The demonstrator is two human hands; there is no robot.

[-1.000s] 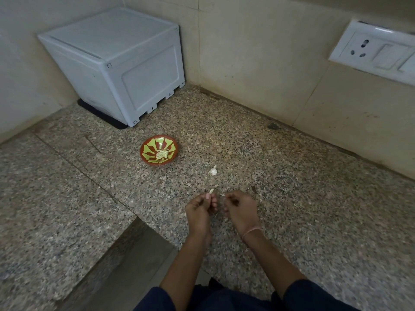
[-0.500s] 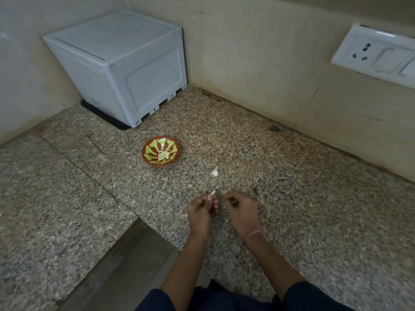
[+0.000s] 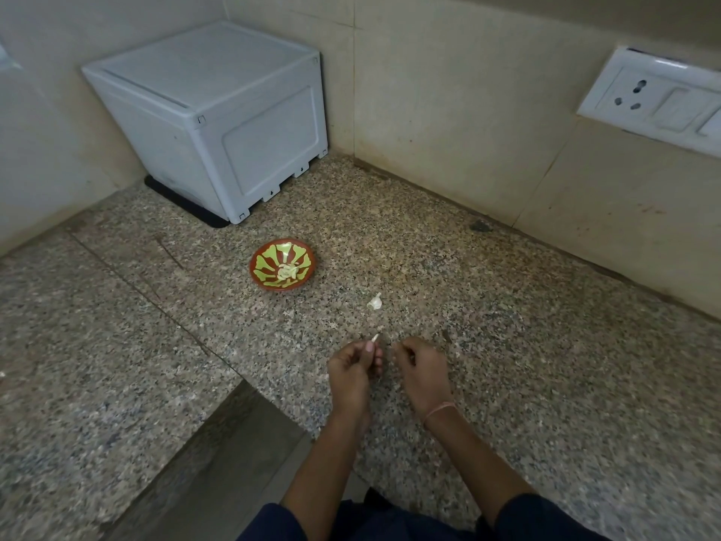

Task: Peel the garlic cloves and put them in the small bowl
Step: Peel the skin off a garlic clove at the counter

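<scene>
A small red and green bowl (image 3: 282, 264) sits on the granite counter and holds a few pale peeled cloves at its centre. My left hand (image 3: 353, 367) pinches a small garlic clove (image 3: 374, 338), whose pale tip sticks out above the fingers. My right hand (image 3: 421, 369) is just to its right with its fingers curled; whether it holds a bit of skin I cannot tell. Another white garlic piece (image 3: 374, 301) lies on the counter between my hands and the bowl.
A white plastic box (image 3: 218, 119) stands in the back left corner. A wall socket plate (image 3: 655, 99) is on the tiled wall at the right. The counter edge drops off at the lower left, beside my left forearm. Small flecks of skin lie near my hands.
My two hands have drawn slightly apart; the clove stays pinched in my left hand.
</scene>
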